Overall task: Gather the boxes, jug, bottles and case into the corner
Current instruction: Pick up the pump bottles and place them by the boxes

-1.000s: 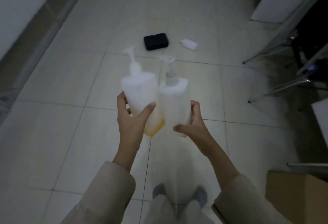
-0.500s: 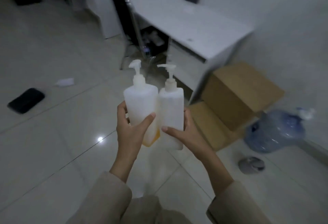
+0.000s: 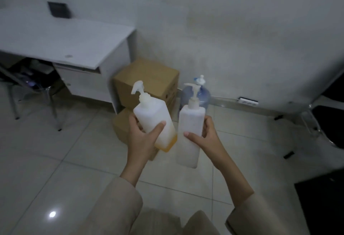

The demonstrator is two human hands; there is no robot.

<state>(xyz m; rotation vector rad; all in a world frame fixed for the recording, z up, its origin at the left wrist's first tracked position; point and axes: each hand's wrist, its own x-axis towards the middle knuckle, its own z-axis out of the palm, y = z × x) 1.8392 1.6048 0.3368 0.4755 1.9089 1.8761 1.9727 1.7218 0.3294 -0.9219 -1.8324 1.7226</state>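
My left hand point(image 3: 142, 138) grips a white pump bottle point(image 3: 151, 113) with a little yellow liquid at its base, tilted left. My right hand point(image 3: 206, 138) grips a second white pump bottle point(image 3: 190, 123), held upright. The two bottles are slightly apart. Behind them, against the wall, a tall cardboard box point(image 3: 149, 78) stands beside the desk, with a lower cardboard box point(image 3: 121, 124) in front of it, partly hidden by my left hand. A blue water jug point(image 3: 203, 95) stands right of the boxes, mostly hidden by the right bottle. The case is not in view.
A white desk point(image 3: 65, 39) with a drawer unit stands at the left, with a metal-legged chair point(image 3: 28, 85) under it. A power strip point(image 3: 248, 101) lies along the skirting. Another chair's legs point(image 3: 312, 123) show at the right, and a dark object point(image 3: 323, 206) fills the bottom right corner.
The view has swung right and closer to the wall corner with the boxes and jug. The bottles have parted a little, and the left one now tilts.
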